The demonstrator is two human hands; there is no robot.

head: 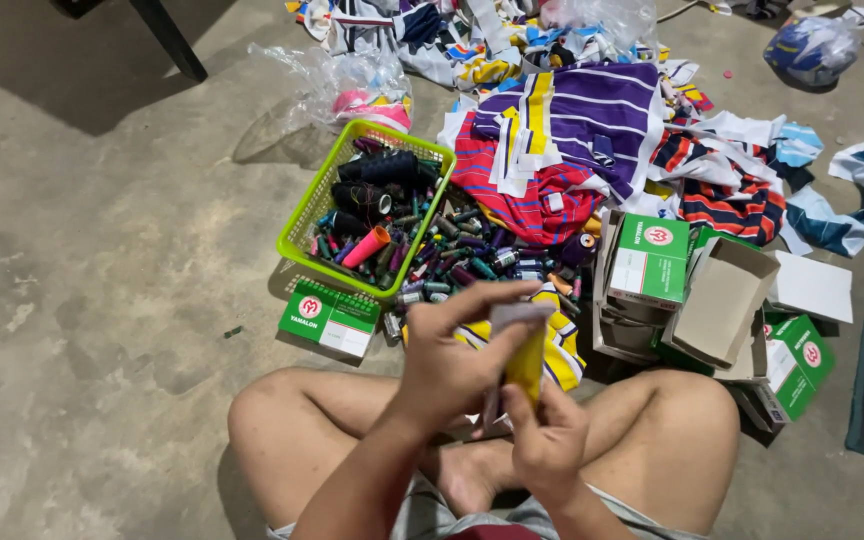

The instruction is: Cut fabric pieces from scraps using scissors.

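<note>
Above the crossed legs, left hand (449, 362) and right hand (549, 443) both grip a yellow thread spool (526, 366), apparently mid-handling; beyond them sits the green basket (313, 203), seemingly requiring careful placement.

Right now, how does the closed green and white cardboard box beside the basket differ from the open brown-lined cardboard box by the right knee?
The closed green and white cardboard box lies flat with its flaps shut; the open brown-lined cardboard box gapes, showing nothing inside. The closed one sits alone by the lime plastic basket; the open one rests among a cluster of other boxes. Both sit on the concrete floor.
</note>
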